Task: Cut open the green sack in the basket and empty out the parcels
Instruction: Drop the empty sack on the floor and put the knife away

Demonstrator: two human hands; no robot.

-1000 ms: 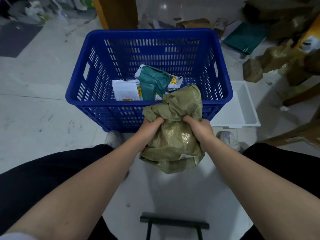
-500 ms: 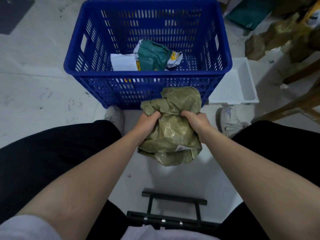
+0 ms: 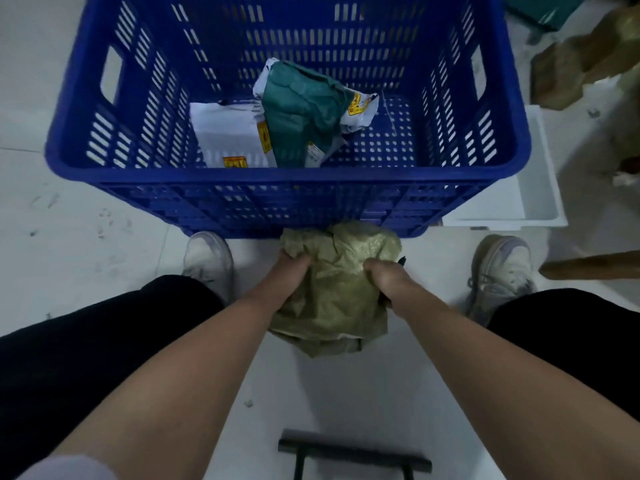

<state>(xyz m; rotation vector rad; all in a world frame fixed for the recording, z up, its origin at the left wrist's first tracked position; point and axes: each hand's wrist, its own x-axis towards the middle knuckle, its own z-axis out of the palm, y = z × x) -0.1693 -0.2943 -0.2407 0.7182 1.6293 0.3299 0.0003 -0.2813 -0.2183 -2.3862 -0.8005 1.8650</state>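
Observation:
The crumpled olive-green sack [image 3: 337, 292] is bunched between both hands, low over the floor in front of the blue slotted basket [image 3: 287, 178]. My left hand [image 3: 289, 277] grips its left side and my right hand [image 3: 388, 280] its right side. A small dark thing pokes out beside my right hand; I cannot tell what it is. Inside the basket lie a white parcel [image 3: 225, 133] and a teal parcel [image 3: 301, 112] on top of another white one with yellow marks [image 3: 358, 107].
A white tray [image 3: 533, 188] stands on the floor right of the basket. My two shoes [image 3: 207, 261] [image 3: 502, 268] flank the sack. A black metal frame [image 3: 353, 455] is at the bottom. Brown sacks and cartons [image 3: 585, 60] pile up at the far right.
Both hands have drawn the crumpled sack from over the basket's near rim down toward the floor between my feet. The view has tipped downward. The parcels in the basket have not moved.

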